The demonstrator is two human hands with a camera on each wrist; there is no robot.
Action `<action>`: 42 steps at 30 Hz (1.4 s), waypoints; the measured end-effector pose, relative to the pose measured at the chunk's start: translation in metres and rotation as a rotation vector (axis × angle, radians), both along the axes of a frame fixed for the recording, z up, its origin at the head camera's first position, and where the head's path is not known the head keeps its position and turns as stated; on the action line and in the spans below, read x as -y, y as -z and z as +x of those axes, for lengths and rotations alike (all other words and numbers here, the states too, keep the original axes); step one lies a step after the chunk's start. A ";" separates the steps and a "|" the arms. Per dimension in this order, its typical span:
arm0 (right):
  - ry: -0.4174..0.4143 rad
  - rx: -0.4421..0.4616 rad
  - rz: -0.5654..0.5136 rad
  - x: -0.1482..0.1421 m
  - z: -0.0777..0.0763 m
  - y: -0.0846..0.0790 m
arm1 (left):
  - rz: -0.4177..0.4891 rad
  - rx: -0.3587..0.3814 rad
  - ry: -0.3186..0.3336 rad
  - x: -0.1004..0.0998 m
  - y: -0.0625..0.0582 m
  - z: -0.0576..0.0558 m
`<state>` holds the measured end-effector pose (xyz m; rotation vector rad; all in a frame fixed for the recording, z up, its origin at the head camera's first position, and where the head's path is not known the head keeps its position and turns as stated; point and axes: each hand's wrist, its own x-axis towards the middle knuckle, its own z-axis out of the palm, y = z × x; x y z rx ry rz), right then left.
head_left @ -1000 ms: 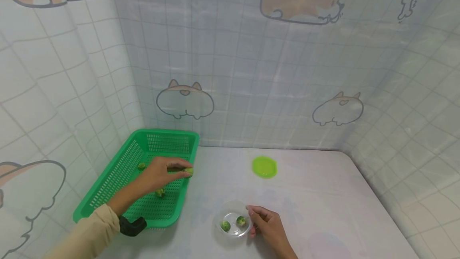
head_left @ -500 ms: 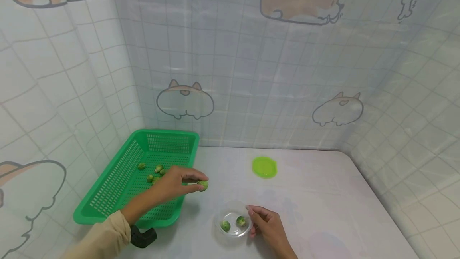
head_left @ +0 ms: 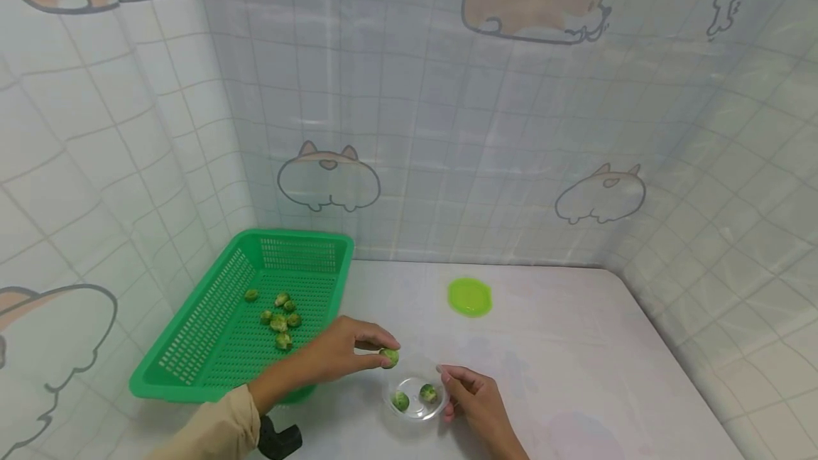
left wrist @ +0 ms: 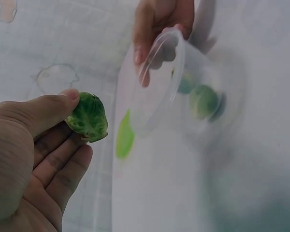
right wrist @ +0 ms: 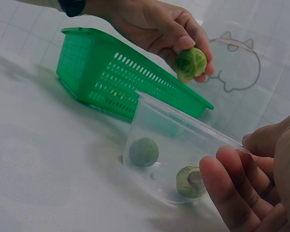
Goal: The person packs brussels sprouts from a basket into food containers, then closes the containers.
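My left hand pinches a Brussels sprout between thumb and fingertips, just above and left of a clear plastic tub. Two sprouts lie inside the tub; one of them shows through its wall in the right wrist view. With thumb and fingers my right hand grips the tub's right rim as the tub stands on the table. Left of the tub, a green plastic basket has several more sprouts on its slotted floor.
Behind the tub a bright green lid lies flat on the white table. Patterned wall sheets enclose the table at the back and sides. A black wrist mount sits under my left sleeve.
Holding the sprout, my left hand has moved from over the basket rightward and toward me, up to the tub. The right hand and the tub have stayed in place.
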<state>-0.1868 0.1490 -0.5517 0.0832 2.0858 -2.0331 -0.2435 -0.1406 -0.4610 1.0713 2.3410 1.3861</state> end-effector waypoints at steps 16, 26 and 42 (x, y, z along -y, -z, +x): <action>-0.012 -0.021 -0.015 0.000 0.000 0.000 | -0.014 0.041 0.113 -0.038 0.017 0.010; -0.023 -0.018 -0.030 -0.001 -0.001 0.000 | -0.064 0.031 0.195 -0.053 0.026 0.013; -0.023 -0.019 -0.011 -0.002 -0.001 -0.001 | -0.240 -0.046 0.222 -0.068 0.028 0.016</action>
